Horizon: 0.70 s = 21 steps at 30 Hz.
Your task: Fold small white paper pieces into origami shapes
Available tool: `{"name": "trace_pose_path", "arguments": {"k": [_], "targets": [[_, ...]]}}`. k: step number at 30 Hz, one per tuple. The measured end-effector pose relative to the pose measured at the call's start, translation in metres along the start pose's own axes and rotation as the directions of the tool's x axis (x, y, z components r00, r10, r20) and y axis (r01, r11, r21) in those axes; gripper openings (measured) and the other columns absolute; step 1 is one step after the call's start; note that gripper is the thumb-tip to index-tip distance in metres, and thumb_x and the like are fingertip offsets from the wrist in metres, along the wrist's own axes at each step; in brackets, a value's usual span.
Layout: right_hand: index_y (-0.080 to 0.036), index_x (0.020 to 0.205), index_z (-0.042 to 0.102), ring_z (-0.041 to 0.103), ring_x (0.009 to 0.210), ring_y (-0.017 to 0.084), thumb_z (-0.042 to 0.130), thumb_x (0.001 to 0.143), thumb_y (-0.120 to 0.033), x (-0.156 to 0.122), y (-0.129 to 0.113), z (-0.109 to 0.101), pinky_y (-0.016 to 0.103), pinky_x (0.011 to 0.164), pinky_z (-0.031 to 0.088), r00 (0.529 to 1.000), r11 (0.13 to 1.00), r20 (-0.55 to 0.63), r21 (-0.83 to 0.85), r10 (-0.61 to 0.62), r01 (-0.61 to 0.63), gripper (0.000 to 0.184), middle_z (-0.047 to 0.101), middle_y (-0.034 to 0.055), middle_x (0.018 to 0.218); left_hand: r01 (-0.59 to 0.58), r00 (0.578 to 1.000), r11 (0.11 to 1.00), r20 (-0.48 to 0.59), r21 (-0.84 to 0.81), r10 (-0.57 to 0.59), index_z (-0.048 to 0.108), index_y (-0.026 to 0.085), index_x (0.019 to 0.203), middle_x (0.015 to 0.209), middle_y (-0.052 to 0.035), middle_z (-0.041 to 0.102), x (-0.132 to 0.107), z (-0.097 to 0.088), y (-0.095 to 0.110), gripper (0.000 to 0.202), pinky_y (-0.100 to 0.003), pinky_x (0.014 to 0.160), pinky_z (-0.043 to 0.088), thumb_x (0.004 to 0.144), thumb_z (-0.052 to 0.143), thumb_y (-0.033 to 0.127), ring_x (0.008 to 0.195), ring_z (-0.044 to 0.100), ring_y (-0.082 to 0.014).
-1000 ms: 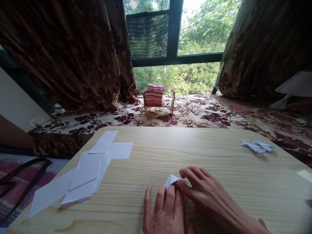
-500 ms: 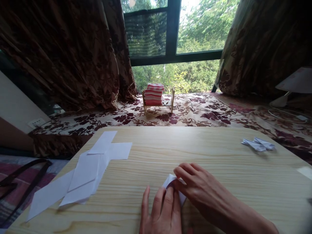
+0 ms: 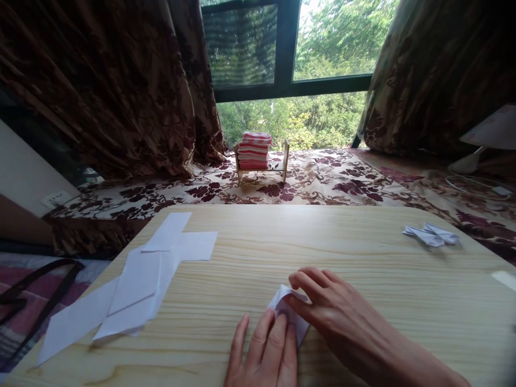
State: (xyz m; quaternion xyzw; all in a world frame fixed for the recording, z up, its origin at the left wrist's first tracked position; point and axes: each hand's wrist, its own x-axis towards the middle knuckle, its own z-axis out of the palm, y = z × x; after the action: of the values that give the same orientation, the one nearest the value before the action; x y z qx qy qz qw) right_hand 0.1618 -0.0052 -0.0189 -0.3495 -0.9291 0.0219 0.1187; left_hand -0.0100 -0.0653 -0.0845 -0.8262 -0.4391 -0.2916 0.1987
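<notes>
In the head view, the left hand (image 3: 266, 349) lies slightly nearer the wearer than before, so more of the paper (image 3: 298, 321) shows on the worktop (image 3: 226, 290). It presses there, open; the right hand (image 3: 328, 303) pinches the flap (image 3: 281, 292), seemingly not yet flat.

held paper (image 3: 298, 321) on tbl (image 3: 250, 231), sheets (image 3: 135, 279) l, folded pcs (image 3: 432, 235) r.

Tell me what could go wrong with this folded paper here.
If your left hand pressing the folded paper slips, the crease might go crooked. Your right hand, at the raised flap, could crumple or tear it. The leftmost loose sheet lies by the left edge of the table and might slide off if bumped.
</notes>
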Motion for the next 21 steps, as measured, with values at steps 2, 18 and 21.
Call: {"name": "trace_pose_path", "arguments": {"k": [2, 18, 21], "targets": [[-0.018, 0.093, 0.062, 0.049, 0.082, 0.022, 0.06, 0.084, -0.016, 0.0002, -0.0016, -0.0002, 0.034, 0.068, 0.04, 1.0, 1.0, 0.002, -0.008, -0.004, 0.004, 0.01, 0.059, 0.0067, 0.091, 0.01, 1.0, 1.0, -0.025, -0.027, -0.011, 0.067, 0.021, 0.101, 0.103, -0.0003, 0.071, 0.0003, 0.0015, 0.0, 0.036, -0.036, 0.112, 0.016, 0.091, 0.033, 0.014, 0.102, 0.059, -0.016], [-0.022, 0.1, 0.064, 0.05, 0.083, 0.021, 0.056, 0.087, -0.016, -0.0061, 0.0027, -0.0059, 0.033, 0.069, 0.041, 0.997, 0.989, 0.052, 0.133, 0.062, -0.068, 0.017, 0.059, 0.0072, 0.095, -0.02, 0.998, 1.0, 0.067, 0.011, 0.019, 0.063, 0.021, 0.108, 0.112, -0.0073, 0.066, -0.0049, -0.0047, -0.0003, 0.039, -0.036, 0.097, 0.034, 0.088, 0.04, 0.044, 0.103, 0.058, -0.0216], [-0.022, 0.098, 0.065, 0.05, 0.082, 0.02, 0.06, 0.084, -0.016, -0.0073, 0.0029, -0.0042, 0.033, 0.069, 0.042, 0.997, 0.99, 0.041, 0.127, 0.063, -0.068, 0.016, 0.06, 0.0066, 0.093, -0.019, 0.998, 1.0, 0.067, 0.017, 0.018, 0.063, 0.02, 0.107, 0.111, -0.0071, 0.066, -0.0032, -0.0049, 0.0011, 0.04, -0.036, 0.097, 0.032, 0.089, 0.037, 0.044, 0.103, 0.057, -0.0215]]}}
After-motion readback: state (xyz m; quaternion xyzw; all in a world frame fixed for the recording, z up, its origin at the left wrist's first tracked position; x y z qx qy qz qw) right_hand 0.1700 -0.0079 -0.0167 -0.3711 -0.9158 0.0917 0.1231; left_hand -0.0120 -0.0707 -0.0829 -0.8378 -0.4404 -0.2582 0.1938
